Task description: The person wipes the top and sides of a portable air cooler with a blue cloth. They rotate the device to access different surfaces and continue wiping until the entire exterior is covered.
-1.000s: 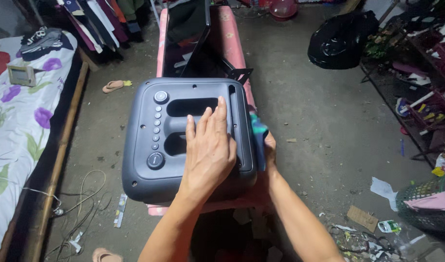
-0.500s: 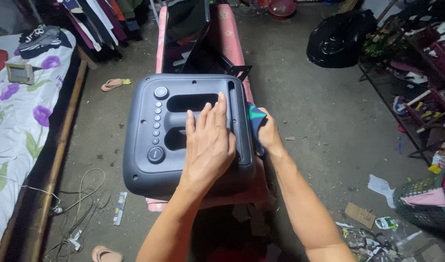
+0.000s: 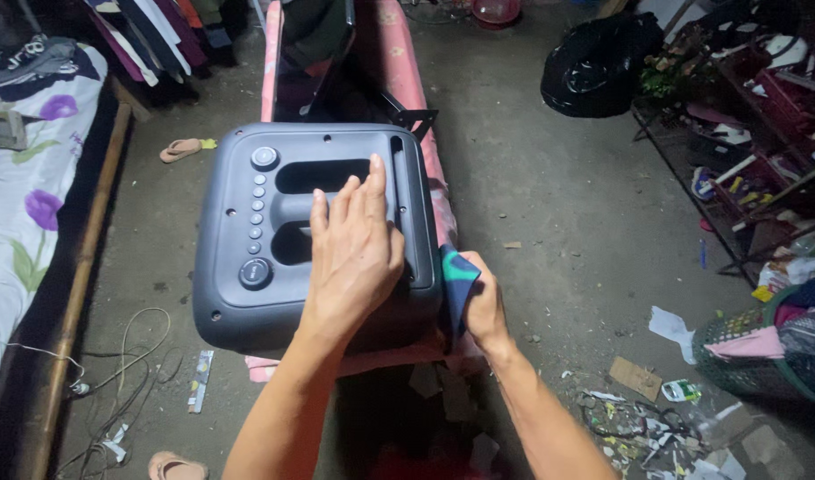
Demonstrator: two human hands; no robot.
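A dark grey portable speaker [image 3: 274, 240] stands on a narrow pink bench [image 3: 407, 80], its top panel facing up with a column of round buttons and two knobs along its left part and a moulded carry handle in the middle. The left hand [image 3: 354, 253] lies flat and open on that handle, fingers stretched toward the far edge of the speaker, pressing down on it without gripping. The right hand [image 3: 483, 302] is closed around a dark blue and green cloth [image 3: 456, 283], which it holds against the speaker's right side wall, near the front corner. Beyond the speaker, further along the bench, a black flat screen [image 3: 310, 53] leans. Left of the speaker lies a bed with a flowered sheet [image 3: 21, 213], and right of it, across the concrete floor, sits a black bag [image 3: 599, 62].
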